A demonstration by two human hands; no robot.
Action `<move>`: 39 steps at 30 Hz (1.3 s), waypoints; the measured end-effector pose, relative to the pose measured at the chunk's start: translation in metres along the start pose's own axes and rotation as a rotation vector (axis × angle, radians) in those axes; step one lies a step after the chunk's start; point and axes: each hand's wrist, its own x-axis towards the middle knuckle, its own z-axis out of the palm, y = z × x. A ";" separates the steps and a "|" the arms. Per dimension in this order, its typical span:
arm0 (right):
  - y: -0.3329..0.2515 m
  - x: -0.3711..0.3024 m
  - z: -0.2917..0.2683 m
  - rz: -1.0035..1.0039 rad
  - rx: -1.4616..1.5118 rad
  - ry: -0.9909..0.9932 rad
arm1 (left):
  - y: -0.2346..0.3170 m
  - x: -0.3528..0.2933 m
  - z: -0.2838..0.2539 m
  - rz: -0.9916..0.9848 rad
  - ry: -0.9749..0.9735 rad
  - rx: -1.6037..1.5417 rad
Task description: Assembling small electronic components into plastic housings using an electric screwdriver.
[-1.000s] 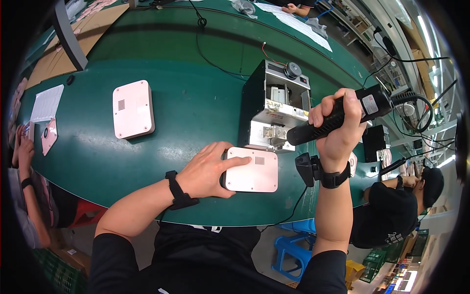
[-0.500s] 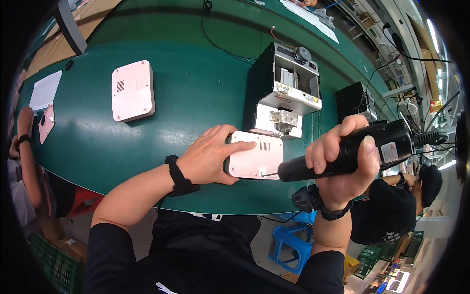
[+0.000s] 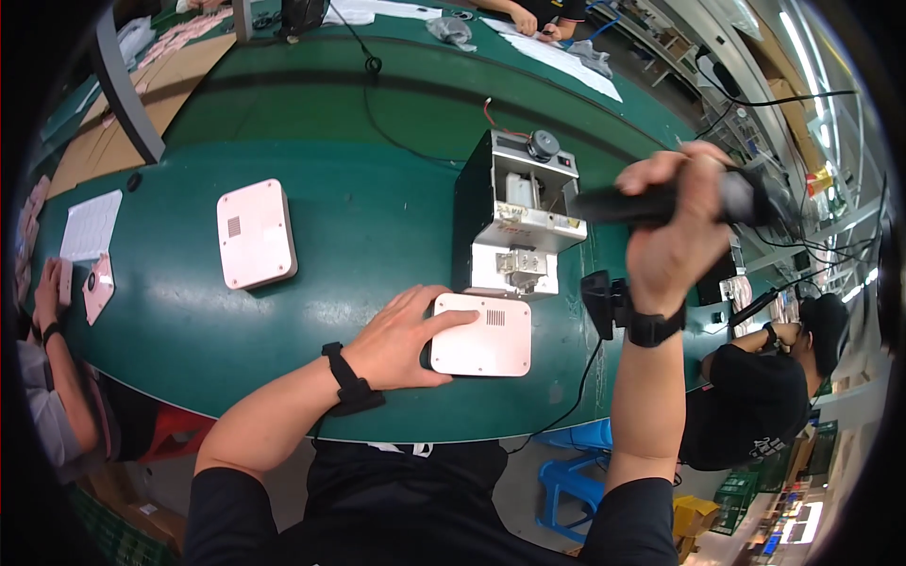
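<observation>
My left hand (image 3: 401, 338) grips the left end of a pale pink plastic box (image 3: 495, 349), its thumb lying on the top face near a slotted vent. The box lies flat on the green table, with screw holes near its corners. Blurred by motion, my right hand (image 3: 675, 222) is wrapped round a black electric screwdriver (image 3: 623, 205), raised to the right of a black and silver bench machine (image 3: 519, 217). The screwdriver's bit cannot be made out. A second pink box (image 3: 257, 234) sits apart at the left.
The green table (image 3: 368, 245) carries a paper sheet (image 3: 92, 224) and a pink panel (image 3: 98, 288) at the left, beside another person's hand (image 3: 47, 291). A co-worker (image 3: 755, 387) sits at the right. More hands (image 3: 536, 28) work at the far table. A blue stool (image 3: 571, 491) stands below.
My right hand has lifted the screwdriver up and away from the pink box toward the machine's right side. My left hand stays on the box. The whole view has shifted, showing more of the far table.
</observation>
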 end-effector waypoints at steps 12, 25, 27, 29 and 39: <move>-0.040 -0.014 -0.002 0.398 0.128 -0.159 | 0.001 0.002 0.001 -0.016 -0.050 -0.027; -0.037 -0.049 -0.016 0.621 0.238 -0.215 | -0.001 0.001 0.003 -0.003 0.021 -0.027; -0.036 -0.049 -0.013 0.572 0.220 -0.209 | -0.003 0.003 0.003 0.016 0.004 -0.001; -0.034 -0.047 -0.011 0.459 0.189 -0.196 | -0.005 0.001 0.004 0.010 0.003 0.004; -0.027 -0.049 -0.016 0.598 0.111 -0.193 | -0.002 -0.003 0.005 0.003 0.000 0.002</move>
